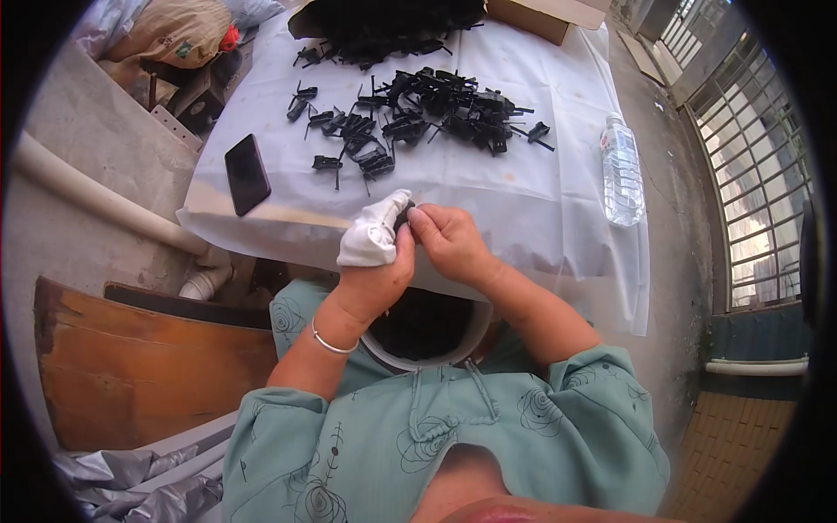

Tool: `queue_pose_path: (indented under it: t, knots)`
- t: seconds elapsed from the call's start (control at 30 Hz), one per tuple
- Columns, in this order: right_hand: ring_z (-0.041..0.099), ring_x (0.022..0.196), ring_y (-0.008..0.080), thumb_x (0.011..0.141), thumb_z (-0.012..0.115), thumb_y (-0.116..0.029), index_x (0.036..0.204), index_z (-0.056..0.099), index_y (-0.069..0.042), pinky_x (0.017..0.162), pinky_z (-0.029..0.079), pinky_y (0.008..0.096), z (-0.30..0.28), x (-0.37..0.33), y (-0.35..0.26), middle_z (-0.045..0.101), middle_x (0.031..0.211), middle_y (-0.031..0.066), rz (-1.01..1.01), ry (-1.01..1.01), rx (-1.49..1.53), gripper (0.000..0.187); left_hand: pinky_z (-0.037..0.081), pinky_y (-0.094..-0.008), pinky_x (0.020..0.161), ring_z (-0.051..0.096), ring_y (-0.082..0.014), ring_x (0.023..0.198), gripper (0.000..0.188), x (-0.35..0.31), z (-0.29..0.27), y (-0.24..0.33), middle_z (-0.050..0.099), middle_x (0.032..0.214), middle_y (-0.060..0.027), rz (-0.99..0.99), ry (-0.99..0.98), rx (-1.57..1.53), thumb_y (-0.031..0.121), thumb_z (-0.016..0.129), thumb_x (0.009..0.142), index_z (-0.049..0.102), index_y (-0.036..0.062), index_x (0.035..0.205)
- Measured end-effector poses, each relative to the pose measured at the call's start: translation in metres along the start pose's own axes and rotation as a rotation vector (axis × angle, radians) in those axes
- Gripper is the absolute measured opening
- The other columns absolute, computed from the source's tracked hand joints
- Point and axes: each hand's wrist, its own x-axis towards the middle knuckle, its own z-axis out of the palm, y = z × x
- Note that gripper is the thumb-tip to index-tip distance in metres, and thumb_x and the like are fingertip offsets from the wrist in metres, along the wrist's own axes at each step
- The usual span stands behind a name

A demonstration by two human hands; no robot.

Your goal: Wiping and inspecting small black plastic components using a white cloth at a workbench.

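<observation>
Both hands meet at the table's near edge over a small black plastic part (403, 215). My left hand (381, 253), partly wrapped in a white cloth (370, 232), is closed around the part. With thumb and fingers pinched, my right hand (449, 241) grips the same part from the right side. Most of the part is hidden by the fingers and cloth. Beyond the hands lies a loose heap of similar black parts (471, 113) with thin stems, and several stray ones (357, 135) spread to its left.
White plastic sheeting (540, 187) covers the table. A dark phone (248, 175) lies at left, a clear water bottle (621, 174) at right. At the back are a black bag (384, 22) and a cardboard box (545, 17). Between my knees stands a white bucket (478, 336) with dark contents.
</observation>
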Motion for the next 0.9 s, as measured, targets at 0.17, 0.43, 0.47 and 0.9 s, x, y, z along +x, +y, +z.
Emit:
queue_pose_path:
  t: [0.17,0.43,0.47,0.9]
  knots:
    - [0.047,0.052,0.0172,0.089,0.048,-0.019,0.071,0.054,0.002,0.052,0.041,0.0318,0.012,-0.002,0.001,0.054,0.058,0.0125,0.001,-0.019,0.071,0.028,0.047,-0.0318,0.079,0.06,-0.0288,0.086,0.027,-0.009,-0.003,-0.001,0.06,0.095,-0.0193,-0.153,0.017,-0.108,0.0,0.052,0.077,0.056,-0.007,0.102]
    - [0.044,0.051,0.0158,0.09,0.048,-0.018,0.073,0.054,0.003,0.051,0.04,0.0313,0.012,-0.002,-0.001,0.052,0.057,0.0119,-0.047,-0.072,0.041,0.027,0.048,-0.0325,0.076,0.061,-0.0301,0.084,0.03,-0.01,-0.009,0.0,0.061,0.094,-0.0201,0.02,0.008,0.057,-0.001,0.051,0.076,0.054,-0.0066,0.105]
    - [0.043,0.051,0.0155,0.09,0.047,-0.018,0.073,0.054,0.003,0.051,0.04,0.031,0.014,-0.002,0.001,0.051,0.057,0.0116,0.005,-0.067,0.069,0.027,0.048,-0.0329,0.076,0.061,-0.0308,0.085,0.031,-0.011,-0.009,-0.002,0.06,0.094,-0.0205,0.045,0.004,0.099,-0.001,0.051,0.076,0.054,-0.0063,0.106]
    - [0.051,0.061,0.0141,0.085,0.054,-0.015,0.089,0.06,-0.001,0.059,0.043,0.0275,-0.016,0.007,-0.03,0.057,0.07,0.0086,0.02,-0.235,-0.268,0.015,0.045,-0.0218,0.065,0.05,-0.0103,0.069,0.028,-0.003,-0.024,-0.006,0.053,0.084,-0.0023,-0.33,-0.063,-0.537,0.002,0.051,0.086,0.041,0.0009,0.113]
